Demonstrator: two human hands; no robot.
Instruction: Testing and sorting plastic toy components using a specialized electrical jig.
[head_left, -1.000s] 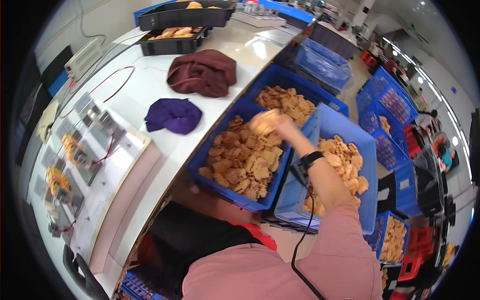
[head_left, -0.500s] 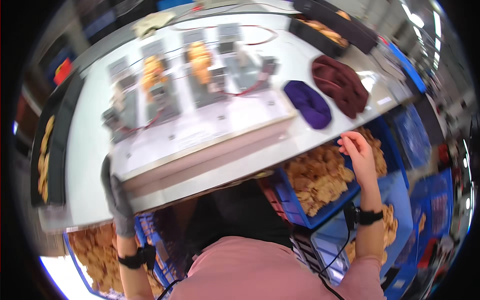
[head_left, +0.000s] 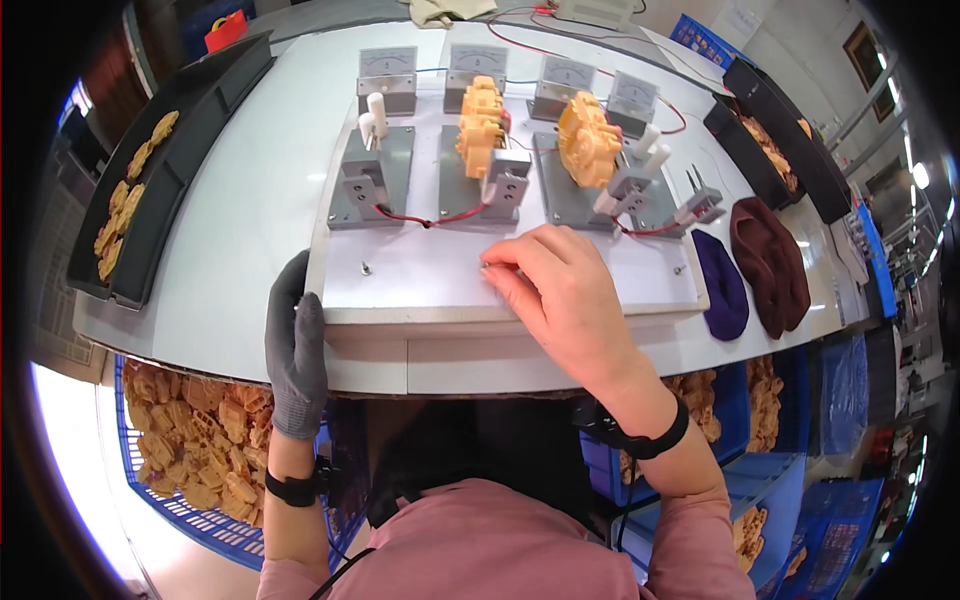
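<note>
Several small metal toggle switches, one of them a toggle switch at the left, stand along the front of a white test board. My right hand, bare, reaches over the board with thumb and forefinger pinched on another toggle switch, mostly covered by the fingertips. My left hand, in a grey glove, rests against the board's left front corner, fingers stretched along the side. Two yellow plastic gear housings, a left housing and a right housing, sit upright in grey fixtures below analog meters.
A black tray with yellow parts lies at left, more black bins at far right. Purple and maroon cloths lie right of the board. Blue crates of yellow parts, including a left crate, stand below the table. Red wires join the fixtures.
My right hand has moved from beside the table's right edge onto the board and closed on a switch. My left hand stays at the left corner. The view has turned and steadied.
</note>
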